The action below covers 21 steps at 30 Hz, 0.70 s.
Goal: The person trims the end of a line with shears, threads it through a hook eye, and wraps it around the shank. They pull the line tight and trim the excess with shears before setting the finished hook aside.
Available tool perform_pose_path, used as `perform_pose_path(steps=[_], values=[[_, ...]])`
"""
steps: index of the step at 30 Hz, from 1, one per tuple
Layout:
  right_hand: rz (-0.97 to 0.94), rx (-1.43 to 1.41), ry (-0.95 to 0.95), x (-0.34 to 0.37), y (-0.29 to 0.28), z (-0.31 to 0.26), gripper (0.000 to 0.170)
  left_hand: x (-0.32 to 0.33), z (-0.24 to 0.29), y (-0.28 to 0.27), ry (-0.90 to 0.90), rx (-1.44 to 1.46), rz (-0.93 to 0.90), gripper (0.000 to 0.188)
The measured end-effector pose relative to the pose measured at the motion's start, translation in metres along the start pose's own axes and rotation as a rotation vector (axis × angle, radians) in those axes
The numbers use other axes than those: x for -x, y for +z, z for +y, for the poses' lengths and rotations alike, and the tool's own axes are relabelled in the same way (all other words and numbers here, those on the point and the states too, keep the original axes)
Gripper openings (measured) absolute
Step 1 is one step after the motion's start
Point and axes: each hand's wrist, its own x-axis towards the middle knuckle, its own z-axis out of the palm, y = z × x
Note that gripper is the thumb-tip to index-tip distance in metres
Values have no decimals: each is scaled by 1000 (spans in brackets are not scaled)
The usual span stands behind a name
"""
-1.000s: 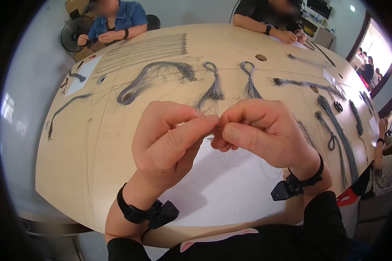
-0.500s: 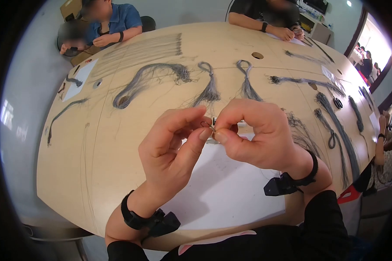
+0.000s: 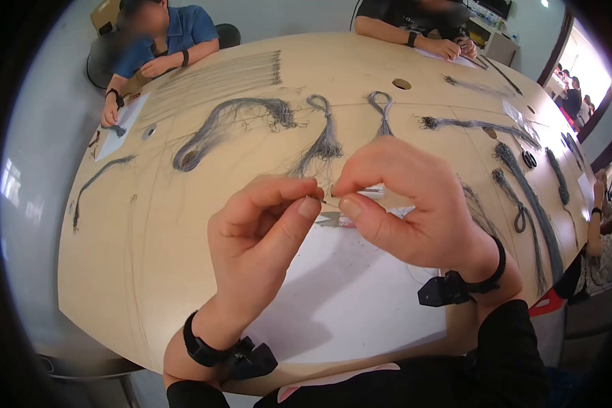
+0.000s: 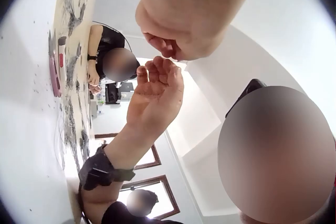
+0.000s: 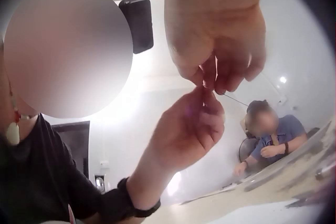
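Observation:
In the head view the left hand pinches a tiny dark piece between thumb and forefinger. Close to its right, the right hand has thumb and forefinger brought near each other at the same spot; what lies between them is too small to tell. A thin dark strand runs out from the meeting fingertips in the right wrist view. Scissors lie on the table below the fingertips, partly covered by the right hand. Under both hands is a white sheet with small dark specks.
Looped grey strand bundles lie beyond the hands, with a curved bundle to their left. More bundles lie at the right beside a black coil. Two people sit across the table.
The small ring seen at the fingertips half a second ago no longer shows clearly. The left fingers have closed in on the small piece. The person at far left has lowered a hand to the table.

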Motion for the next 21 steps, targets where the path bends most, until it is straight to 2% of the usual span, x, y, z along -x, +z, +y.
perform_pose_path(steps=[2, 7, 11, 13, 15, 16, 18, 21], values=[[79, -32, 33, 1, 3, -1, 7, 0, 0, 2, -43, -56, 26, 17], [28, -50, 59, 4, 7, 5, 8, 0, -4, 5, -37, -124, 105, 15], [-63, -23, 91, 4, 4, 6, 5, 0, -3, 4, -27, -270, 16, 20], [-33, -45, 85, 5, 7, 8, 4, 0, -4, 6, -37, -308, -9, 21], [1, -63, 66, 6, 9, 9, 3, -2, -6, 12, -1, -57, 33, 21], [23, -118, 110, 6, 10, 8, 3, -1, -7, 13, -1, -58, 32, 21], [43, -173, 151, 7, 10, 6, 3, 1, -9, 16, -133, 57, 81, 20], [30, -207, 228, 8, 11, 4, 5, 5, -7, 17, -201, 99, 40, 18]])
